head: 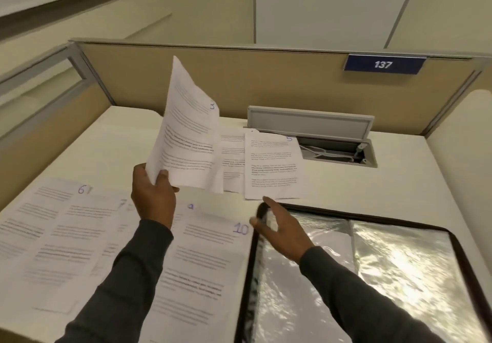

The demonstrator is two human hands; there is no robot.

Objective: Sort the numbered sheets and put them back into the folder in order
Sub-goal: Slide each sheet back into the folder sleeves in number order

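My left hand (153,196) grips a few printed sheets (187,135) by their lower corner and holds them raised above the desk; the front one shows a 3. My right hand (279,229) hovers with relaxed fingers over the top left corner of the open black folder (458,252), holding nothing. The folder's clear plastic sleeves (394,270) shine. Flat on the desk lie sheet 6 (45,209), sheet 7 (80,236), sheet 10 (205,265) and, farther back, sheet 5 (273,167) beside another sheet (231,161). A sheet partly hidden by my left arm shows only a blurred number.
A white desk (431,183) is closed in by tan partition walls (266,81) carrying a blue sign reading 137 (383,64). A grey cable hatch (338,145) stands open at the back of the desk, with wires inside.
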